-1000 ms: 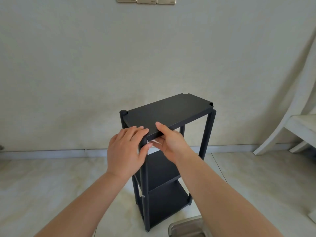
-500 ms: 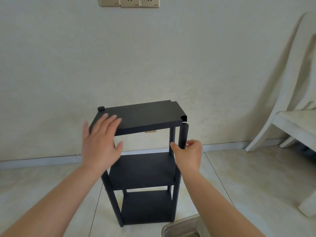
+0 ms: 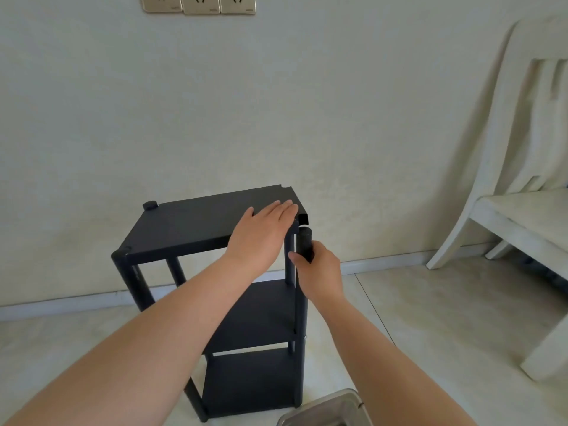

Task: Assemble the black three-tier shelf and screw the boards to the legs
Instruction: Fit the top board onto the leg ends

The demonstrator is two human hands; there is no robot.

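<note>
Moved: your left hand (image 3: 261, 235) crossed from the far end to lie flat, fingers straight, on the board (image 3: 196, 224) just above your right grip | right hand (image 3: 319, 272) stays wrapped round the leg (image 3: 304, 241) | corner unseated: press it home.

One black shelf (image 3: 215, 229) carries three boards, the top one under the left hand (image 3: 261, 238). Four legs show, one gripped by the right hand (image 3: 319, 272). Three wall sockets (image 3: 198, 3) sit high above both hands, one white chair (image 3: 504, 210) right of them.
</note>
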